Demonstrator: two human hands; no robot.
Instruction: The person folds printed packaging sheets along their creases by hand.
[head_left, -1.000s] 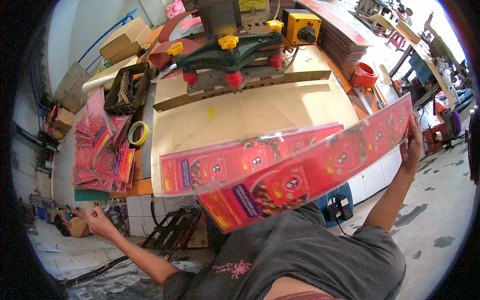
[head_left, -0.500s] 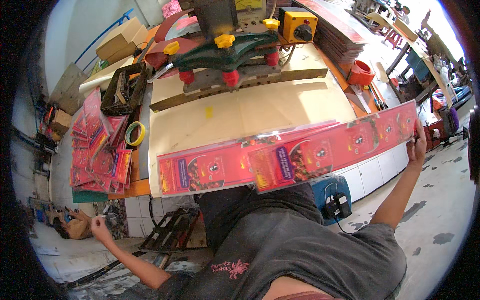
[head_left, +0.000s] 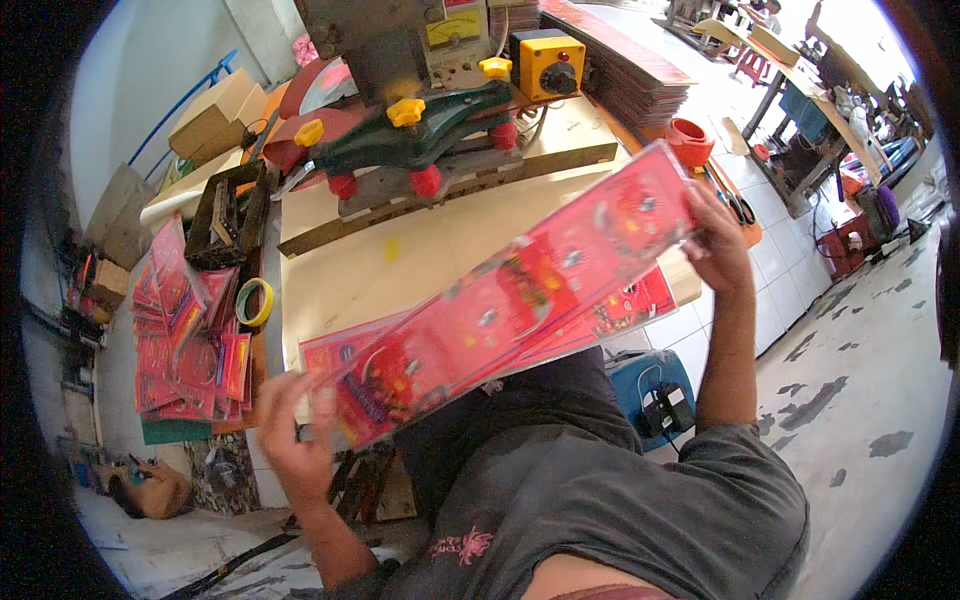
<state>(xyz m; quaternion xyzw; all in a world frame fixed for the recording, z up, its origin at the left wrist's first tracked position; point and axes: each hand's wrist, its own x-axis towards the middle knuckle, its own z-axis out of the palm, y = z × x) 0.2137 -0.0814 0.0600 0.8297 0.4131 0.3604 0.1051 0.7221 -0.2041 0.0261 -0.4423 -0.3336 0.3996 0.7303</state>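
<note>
Strip in hand, one more on the board, pile to the left

My right hand (head_left: 715,235) was found clamped on the upper end of a long red plastic strip (head_left: 510,300), thumb and fingers pinching its edge. My left hand (head_left: 295,435) was at the lower end, blurred; whether its fingers had closed there, I could not tell. The strip was raised at a slant in front of me, over the near edge of the cream board (head_left: 350,280), its right end the higher.

Under it, at least one similar strip (head_left: 630,310) was noted on the board, partly covered from view. To the left, a loose pile of red printed pieces (head_left: 180,370) lay heaped on the table corner, overlapping at odd angles, beside a roll of yellow tape (head_left: 267,308) and a dark tray (head_left: 214,262).

Progress, in my judgement, was partial: the strip in hand had not been set down, and the one beneath lay on the board, untouched by my fingers. The press (head_left: 400,150) with yellow knobs stood beyond the strips, well apart from both. No count of the heaped pieces was possible, nor could I judge whether they were finished.
</note>
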